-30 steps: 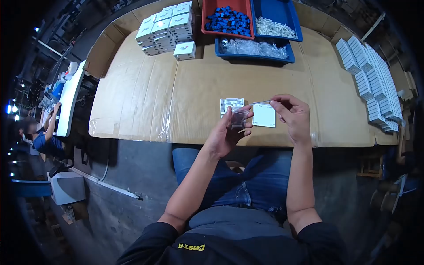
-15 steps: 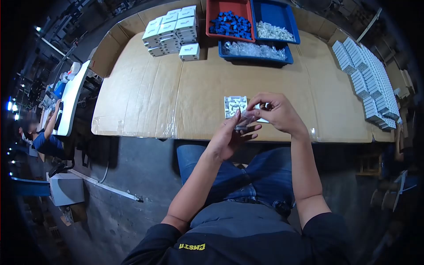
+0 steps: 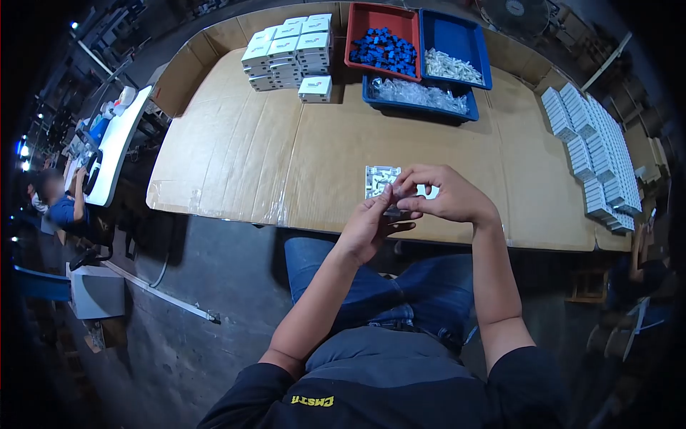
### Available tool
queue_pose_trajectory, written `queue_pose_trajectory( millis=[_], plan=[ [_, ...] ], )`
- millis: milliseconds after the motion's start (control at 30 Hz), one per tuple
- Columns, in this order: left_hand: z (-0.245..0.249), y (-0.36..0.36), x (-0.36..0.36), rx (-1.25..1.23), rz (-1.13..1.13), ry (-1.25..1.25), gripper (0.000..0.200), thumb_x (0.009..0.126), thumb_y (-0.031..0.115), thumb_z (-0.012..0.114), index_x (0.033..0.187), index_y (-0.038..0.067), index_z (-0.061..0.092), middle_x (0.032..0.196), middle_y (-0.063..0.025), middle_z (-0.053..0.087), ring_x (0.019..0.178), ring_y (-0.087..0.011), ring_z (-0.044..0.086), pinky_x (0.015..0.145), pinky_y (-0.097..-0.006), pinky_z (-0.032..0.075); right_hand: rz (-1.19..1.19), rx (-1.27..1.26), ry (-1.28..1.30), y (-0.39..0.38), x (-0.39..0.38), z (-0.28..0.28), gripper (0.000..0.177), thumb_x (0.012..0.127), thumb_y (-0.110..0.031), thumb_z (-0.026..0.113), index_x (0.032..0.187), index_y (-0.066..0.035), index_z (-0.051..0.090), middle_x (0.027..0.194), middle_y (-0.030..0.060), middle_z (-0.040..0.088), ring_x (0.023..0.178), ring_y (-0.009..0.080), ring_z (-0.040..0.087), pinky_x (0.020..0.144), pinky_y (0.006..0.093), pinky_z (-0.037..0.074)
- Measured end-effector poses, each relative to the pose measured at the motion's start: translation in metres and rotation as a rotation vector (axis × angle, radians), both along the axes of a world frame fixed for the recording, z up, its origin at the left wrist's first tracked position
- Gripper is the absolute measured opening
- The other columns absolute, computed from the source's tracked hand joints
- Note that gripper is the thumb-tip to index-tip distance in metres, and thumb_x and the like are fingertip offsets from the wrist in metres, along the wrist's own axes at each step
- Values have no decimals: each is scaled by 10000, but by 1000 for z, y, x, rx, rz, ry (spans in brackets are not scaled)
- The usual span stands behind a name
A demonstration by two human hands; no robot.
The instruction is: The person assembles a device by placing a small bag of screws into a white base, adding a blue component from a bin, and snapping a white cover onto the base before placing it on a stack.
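Observation:
My left hand (image 3: 368,227) holds a small clear plastic piece (image 3: 395,210) between thumb and fingers, above the table's front edge. From the right, my right hand (image 3: 444,194) pinches at the same piece, its thumb and forefinger close to my left thumb. Details of the piece are hidden by the fingers. Just behind the hands a white part with an open, detailed inside (image 3: 379,179) lies on the cardboard, partly covered by them. Another white object (image 3: 429,191) shows in the gap between my right fingers.
White boxes (image 3: 286,48) are stacked at the back left, one (image 3: 315,89) in front. A red tray (image 3: 354,36) holds blue pieces, a blue tray (image 3: 457,32) white pieces, another blue tray (image 3: 421,107) clear pieces. White units (image 3: 600,143) stand right. A person (image 3: 68,207) sits far left.
The view has tilted slightly, so the table and trays appear lower. My right fingers have closed in nearer to my left thumb around the clear piece.

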State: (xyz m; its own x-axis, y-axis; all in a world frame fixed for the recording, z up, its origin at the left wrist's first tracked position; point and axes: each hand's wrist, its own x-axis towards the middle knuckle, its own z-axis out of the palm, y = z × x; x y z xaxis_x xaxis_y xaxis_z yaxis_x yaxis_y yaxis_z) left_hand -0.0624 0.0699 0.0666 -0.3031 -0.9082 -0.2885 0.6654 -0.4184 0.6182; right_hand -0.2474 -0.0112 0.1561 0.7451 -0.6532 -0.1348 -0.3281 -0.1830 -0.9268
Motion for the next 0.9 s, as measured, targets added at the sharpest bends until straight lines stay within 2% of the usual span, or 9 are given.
queue_pose_trajectory(
  millis=[100, 167, 200, 333, 367, 467, 567, 700, 900],
  plan=[
    [7, -5, -1, -62, 11, -52, 465, 1112, 400, 500, 1244, -14, 666, 1142, -143, 735, 1050, -245, 740, 925, -367, 598, 30, -221, -76, -11, -7, -14, 113, 917, -74, 756, 962, 29, 741, 1073, 94, 721, 916, 175, 684, 866, 314, 538],
    [6, -6, -2, -185, 8, -227, 447, 1120, 356, 499, 1232, -35, 684, 1132, -149, 741, 1025, -229, 740, 913, -347, 587, -35, -123, -116, -12, -15, -19, 111, 906, -72, 770, 955, 22, 740, 1040, 82, 729, 920, 162, 681, 867, 319, 538],
    [8, -5, -7, -372, 55, -388, 410, 1121, 285, 508, 1237, -62, 693, 1112, -152, 748, 996, -207, 731, 897, -327, 572, -66, -76, -136, -13, -17, -21, 110, 901, -71, 776, 952, 19, 740, 1024, 75, 734, 922, 156, 680, 868, 321, 539],
    [-1, -10, -11, -424, 67, -495, 399, 1121, 255, 515, 1221, -91, 688, 1064, -135, 762, 965, -192, 722, 908, -318, 558, -272, 167, -354, -4, -20, -50, 116, 895, -24, 792, 981, 7, 722, 994, 48, 727, 941, 105, 666, 853, 271, 545],
    [0, -12, -14, -415, 92, -503, 402, 1123, 260, 511, 1219, -86, 692, 1053, -129, 764, 950, -189, 719, 905, -317, 554, -340, 149, -469, 3, -17, -57, 229, 903, 20, 771, 1107, 5, 668, 1016, 56, 712, 951, 97, 667, 852, 246, 551],
    [-1, -17, -9, -375, -67, -899, 369, 1105, 252, 558, 1254, -60, 686, 1061, -111, 761, 947, -181, 702, 891, -316, 541, -547, 123, -671, 16, -6, -66, 346, 913, 53, 737, 1225, 0, 597, 1044, 68, 705, 954, 104, 677, 864, 250, 556],
    [14, -20, -26, -497, 285, -970, 292, 1061, 198, 639, 1231, -33, 693, 1041, -87, 750, 961, -164, 679, 888, -306, 523, -606, 124, -684, 18, -9, -67, 426, 923, 61, 716, 1312, 1, 554, 1060, 81, 710, 966, 109, 685, 848, 244, 567],
    [8, -27, -22, -561, 401, -893, 152, 989, 74, 721, 1107, -17, 697, 1039, -77, 723, 992, -133, 658, 924, -295, 504, -552, 120, -615, 18, -8, -65, 452, 922, 51, 726, 1338, 4, 554, 1057, 85, 717, 978, 110, 686, 829, 236, 571],
    [-6, -25, -14, -462, 513, -788, 132, 981, 91, 734, 1059, -14, 716, 971, -56, 723, 927, -118, 648, 865, -279, 499, -606, 211, -644, 13, 3, -77, 342, 936, 20, 740, 1261, 13, 633, 1093, 101, 739, 954, 103, 685, 835, 241, 568]
  ],
)
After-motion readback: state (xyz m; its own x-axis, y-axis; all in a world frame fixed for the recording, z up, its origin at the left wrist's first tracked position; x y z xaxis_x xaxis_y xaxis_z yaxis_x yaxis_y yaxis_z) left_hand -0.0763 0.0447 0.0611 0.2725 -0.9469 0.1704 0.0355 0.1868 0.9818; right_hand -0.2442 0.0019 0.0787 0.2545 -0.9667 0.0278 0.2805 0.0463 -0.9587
